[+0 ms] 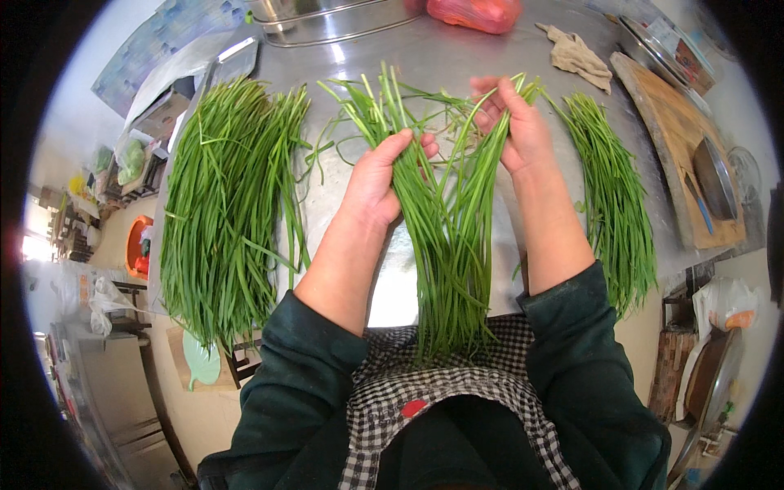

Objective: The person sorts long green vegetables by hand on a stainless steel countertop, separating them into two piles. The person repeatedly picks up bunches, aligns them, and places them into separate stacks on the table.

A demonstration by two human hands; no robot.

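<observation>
Between my hands hangs a bunch of green garlic chives (453,245), its leaf tips reaching down over the checked apron (441,386). My left hand (386,171) grips the left part of the bunch near the pale stem ends, thumb on top. At the right part, my right hand (517,122) holds the stems near their ends between thumb and fingers. A large pile of chives (226,202) lies on the metal table (331,226) to the left, and a smaller pile (612,196) lies to the right. Loose leaves and trimmings (462,128) lie behind and between my hands.
A round metal vessel (337,21) and a red plastic bag (474,13) stand at the far edge. At the right are a beige cloth (576,55), a wooden board (667,141), a metal bowl (715,177) and a knife with a blue handle (704,214). A metal tray (236,60) lies far left.
</observation>
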